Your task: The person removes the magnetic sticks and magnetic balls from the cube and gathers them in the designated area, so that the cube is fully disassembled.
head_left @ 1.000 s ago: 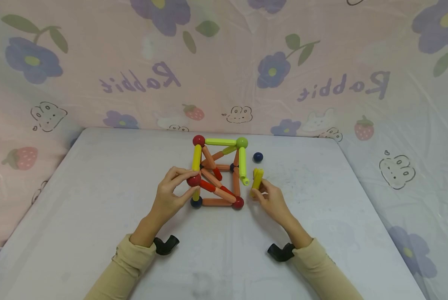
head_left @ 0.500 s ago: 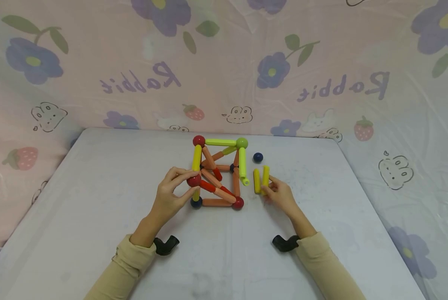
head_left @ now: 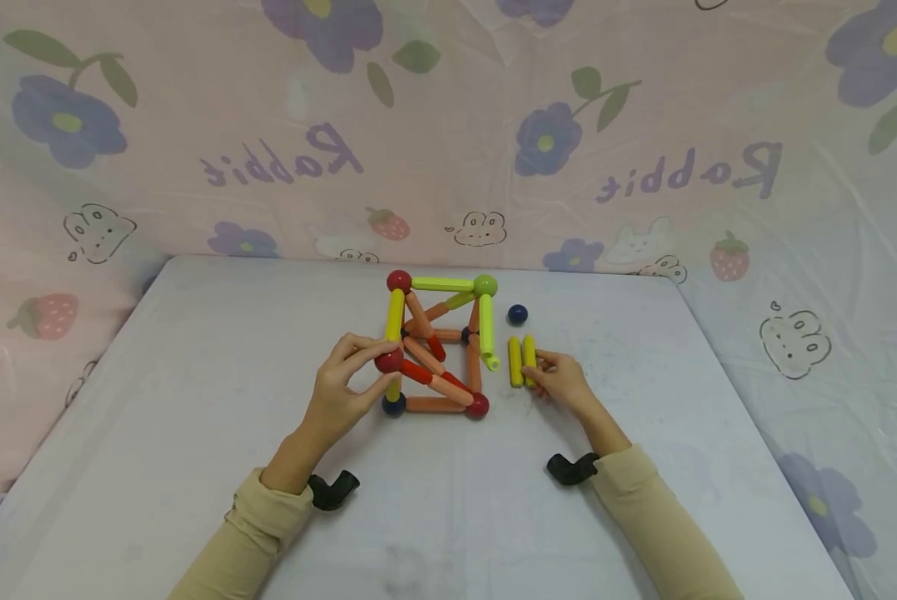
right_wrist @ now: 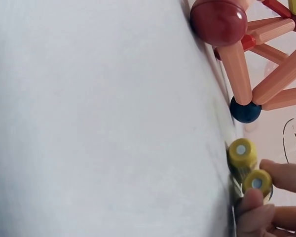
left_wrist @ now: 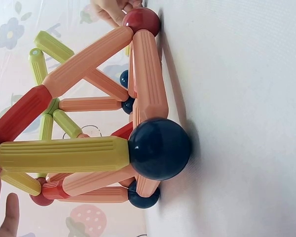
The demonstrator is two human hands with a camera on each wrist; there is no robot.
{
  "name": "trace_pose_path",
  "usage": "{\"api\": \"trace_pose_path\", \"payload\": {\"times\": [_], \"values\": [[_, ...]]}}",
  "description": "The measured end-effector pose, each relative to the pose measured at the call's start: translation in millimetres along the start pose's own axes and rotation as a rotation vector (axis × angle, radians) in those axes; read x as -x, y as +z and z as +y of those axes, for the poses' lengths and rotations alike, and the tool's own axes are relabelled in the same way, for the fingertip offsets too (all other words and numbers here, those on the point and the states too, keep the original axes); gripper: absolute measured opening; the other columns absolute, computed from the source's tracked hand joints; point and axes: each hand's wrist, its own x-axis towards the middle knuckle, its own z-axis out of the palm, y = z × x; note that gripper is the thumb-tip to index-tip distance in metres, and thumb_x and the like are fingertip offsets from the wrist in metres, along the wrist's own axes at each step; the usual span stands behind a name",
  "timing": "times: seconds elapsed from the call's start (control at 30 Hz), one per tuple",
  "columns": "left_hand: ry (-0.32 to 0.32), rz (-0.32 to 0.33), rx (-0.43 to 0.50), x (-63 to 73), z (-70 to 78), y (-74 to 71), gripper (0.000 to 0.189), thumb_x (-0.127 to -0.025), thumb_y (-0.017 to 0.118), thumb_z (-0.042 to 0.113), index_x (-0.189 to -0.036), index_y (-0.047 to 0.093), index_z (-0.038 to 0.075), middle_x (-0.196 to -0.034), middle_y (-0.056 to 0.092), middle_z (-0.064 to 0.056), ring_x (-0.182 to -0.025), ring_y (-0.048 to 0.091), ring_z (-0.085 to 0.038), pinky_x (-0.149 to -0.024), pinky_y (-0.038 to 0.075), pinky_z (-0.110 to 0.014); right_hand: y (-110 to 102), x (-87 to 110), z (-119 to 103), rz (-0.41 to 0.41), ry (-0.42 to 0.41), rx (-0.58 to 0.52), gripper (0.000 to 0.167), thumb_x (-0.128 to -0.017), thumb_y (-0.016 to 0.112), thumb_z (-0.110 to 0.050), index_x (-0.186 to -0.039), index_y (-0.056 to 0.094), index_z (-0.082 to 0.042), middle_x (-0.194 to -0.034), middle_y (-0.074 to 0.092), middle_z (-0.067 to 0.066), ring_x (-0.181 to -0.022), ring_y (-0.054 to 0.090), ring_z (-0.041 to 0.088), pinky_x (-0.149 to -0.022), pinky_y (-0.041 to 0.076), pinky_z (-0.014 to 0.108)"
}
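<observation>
A frame of magnetic rods and balls stands mid-table. My left hand (head_left: pixel 348 377) pinches the red ball (head_left: pixel 389 360) at its upper near-left corner, where a yellow rod (left_wrist: pixel 64 154) runs down to a dark blue ball (left_wrist: pixel 160 148). Right of the frame, two loose yellow rods lie side by side on the table. My right hand (head_left: pixel 561 381) pinches the right-hand yellow rod (head_left: pixel 529 361) between thumb and finger. Beside it lies the left-hand yellow rod (head_left: pixel 515 362); in the right wrist view the end of the held rod (right_wrist: pixel 257 183) appears close to its neighbour.
A loose dark blue ball (head_left: pixel 518 314) sits behind the yellow rods. From the frame's green ball (head_left: pixel 485 286) a light green rod (head_left: pixel 487 325) reaches forward, with another green piece at its near end. A printed cloth hangs behind the white table (head_left: pixel 216 358).
The two yellow rods, earlier bunched together in my right hand, now lie parallel. My right hand has shifted right and lowered one rod to the table. My left hand has stayed put.
</observation>
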Motion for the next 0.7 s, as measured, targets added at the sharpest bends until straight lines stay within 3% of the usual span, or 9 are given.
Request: {"api": "trace_pose_path", "payload": {"times": [0.3, 0.7], "values": [[-0.002, -0.001, 0.000, -0.4, -0.4, 1.2, 0.047, -0.066, 0.080, -0.012, -0.111, 0.069, -0.002, -0.099, 0.059, -0.013, -0.097, 0.059, -0.026, -0.098, 0.043, -0.005, -0.8, -4.2, 0.9, 0.012, 0.042, -0.006, 0.055, -0.093, 0.063, -0.020, -0.138, 0.046, 0.007, -0.083, 0.061, 0.008, -0.051, 0.052, 0.005, -0.050, 0.045, 0.020], [0.000, 0.002, -0.007, -0.4, -1.1, 0.9, 0.047, -0.067, 0.080, -0.012, -0.111, 0.069, -0.002, -0.099, 0.060, -0.014, -0.096, 0.060, -0.026, -0.097, 0.043, -0.005, -2.0, -2.4, -1.4, 0.021, 0.045, -0.015, 0.051, -0.092, 0.064, -0.021, -0.133, 0.051, 0.006, -0.084, 0.062, 0.010, -0.052, 0.053, 0.005, -0.051, 0.046, 0.020]]}}
